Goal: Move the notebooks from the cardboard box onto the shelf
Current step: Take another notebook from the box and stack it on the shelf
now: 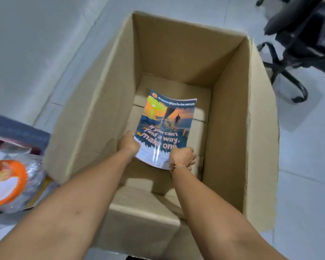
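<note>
Cardboard box [176, 59]: tall, brown, top flaps open, standing on a pale tiled floor [306, 166]; its bottom shows bare cardboard around the single item inside. Notebook [167, 126]: glossy cover with a sunset scene and the words "If you can't find a way, make one"; it sits low inside the box, nearer the left wall than the right, its far edge curling upward and its near end raised off the bottom. Left hand [129, 144]: closed on the notebook's near left corner, thumb over the cover. Right hand [183, 156]: closed on the near right corner, fingers curled under the edge; a thread bracelet [176, 165] circles the wrist. Both bare forearms reach down over the box's near edge. Office chair [296, 47]: black, wheeled base, on the floor beyond the box's far right corner. Plastic-wrapped packages [13, 181]: orange and white, blurred, lying just left of the box's near left corner.
</note>
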A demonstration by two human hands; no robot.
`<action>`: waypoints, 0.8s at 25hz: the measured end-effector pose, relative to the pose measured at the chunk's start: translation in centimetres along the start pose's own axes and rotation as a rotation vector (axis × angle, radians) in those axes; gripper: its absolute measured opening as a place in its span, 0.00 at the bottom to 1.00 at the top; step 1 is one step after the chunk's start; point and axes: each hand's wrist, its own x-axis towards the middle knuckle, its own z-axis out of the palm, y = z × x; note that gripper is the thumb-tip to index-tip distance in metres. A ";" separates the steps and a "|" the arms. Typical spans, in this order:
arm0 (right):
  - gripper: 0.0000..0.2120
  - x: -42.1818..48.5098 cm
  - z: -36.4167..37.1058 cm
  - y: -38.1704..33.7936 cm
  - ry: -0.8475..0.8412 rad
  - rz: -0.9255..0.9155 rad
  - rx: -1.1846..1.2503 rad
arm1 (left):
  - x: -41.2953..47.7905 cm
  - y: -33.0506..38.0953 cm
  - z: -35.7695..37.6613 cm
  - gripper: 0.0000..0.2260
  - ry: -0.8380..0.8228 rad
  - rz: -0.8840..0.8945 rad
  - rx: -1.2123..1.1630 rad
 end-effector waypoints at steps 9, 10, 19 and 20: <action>0.18 -26.8 -5.8 -12.4 -0.112 -0.851 0.859 | -20.8 0.9 -24.6 0.17 1.016 0.552 -0.328; 0.19 -30.5 -6.5 -13.4 -0.172 -0.952 0.974 | -23.5 0.1 -27.5 0.18 1.227 0.618 -0.316; 0.16 -56.9 -8.8 -18.0 -0.433 -1.855 1.217 | -41.0 -7.7 -43.0 0.22 2.046 0.398 -0.220; 0.16 -58.7 -8.9 -19.0 -0.462 -1.917 1.144 | -41.9 -7.9 -44.9 0.22 2.030 0.327 -0.237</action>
